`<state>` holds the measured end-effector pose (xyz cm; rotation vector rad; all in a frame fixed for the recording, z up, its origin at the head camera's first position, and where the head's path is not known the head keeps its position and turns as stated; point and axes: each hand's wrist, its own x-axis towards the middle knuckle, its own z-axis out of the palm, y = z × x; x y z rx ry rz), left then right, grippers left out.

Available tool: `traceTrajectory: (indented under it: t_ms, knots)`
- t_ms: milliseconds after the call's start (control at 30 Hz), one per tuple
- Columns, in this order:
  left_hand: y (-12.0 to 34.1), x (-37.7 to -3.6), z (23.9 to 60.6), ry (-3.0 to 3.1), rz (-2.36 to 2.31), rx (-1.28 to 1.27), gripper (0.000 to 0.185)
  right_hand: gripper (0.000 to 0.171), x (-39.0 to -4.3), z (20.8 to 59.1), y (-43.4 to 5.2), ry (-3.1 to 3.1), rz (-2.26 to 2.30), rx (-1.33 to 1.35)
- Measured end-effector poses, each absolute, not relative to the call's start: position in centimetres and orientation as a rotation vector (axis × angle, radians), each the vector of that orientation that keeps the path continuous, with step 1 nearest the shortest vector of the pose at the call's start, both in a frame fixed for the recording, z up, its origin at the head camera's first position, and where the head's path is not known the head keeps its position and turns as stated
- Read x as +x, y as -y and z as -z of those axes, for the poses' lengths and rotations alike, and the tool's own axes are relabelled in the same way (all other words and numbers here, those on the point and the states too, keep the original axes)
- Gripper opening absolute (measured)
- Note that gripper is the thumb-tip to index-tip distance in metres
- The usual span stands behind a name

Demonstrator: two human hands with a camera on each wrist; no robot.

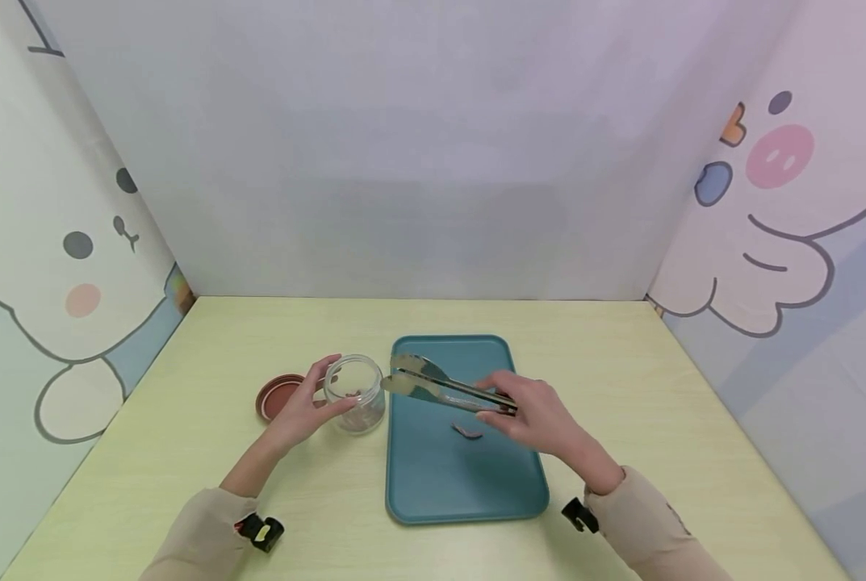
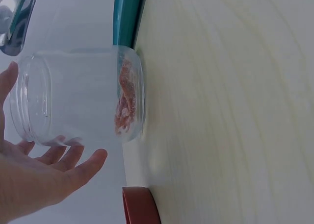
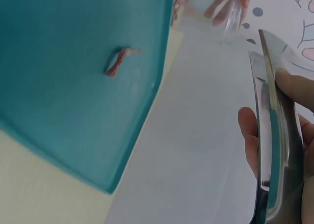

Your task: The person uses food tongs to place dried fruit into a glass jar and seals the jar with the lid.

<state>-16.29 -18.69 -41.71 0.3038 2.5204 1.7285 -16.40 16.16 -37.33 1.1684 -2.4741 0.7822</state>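
Pale grey cloth hangs behind everything, and in front of it stretches the light yellow desk that carries all the rest. Next in size is the teal tray, lying flat with its low rim around one stray scrap, probably to keep loose pieces off the desk. Above it the right hand pinches metal tongs between thumb and fingers near the handle end; the blades stand apart with nothing visible between them, held almost level and pointing left, their tips near the jar's mouth, though whether they touch the glass I cannot tell. The left hand curves around the upper part of the clear jar, thumb on the near side and fingers spread on the far one, likely to steady it upright on the desk just left of the tray and leave the opening free. The reddish-brown lid lies off to the left, partly covered by that hand, so it does not block the mouth; the glass wall and the tray's edge are the nearest obstacles to the tips. Smallest are the reddish pieces at the jar's bottom and the single curved strip on the tray.
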Motion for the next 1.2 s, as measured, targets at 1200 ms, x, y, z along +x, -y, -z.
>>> traceTrajectory:
  t_ms: [1200]
  knots:
    - [18.5, -16.3, 41.7, -2.553, -1.699, 0.282, 0.075, 0.034, -14.7, 41.8, -28.5, 2.637, -0.68, 1.195]
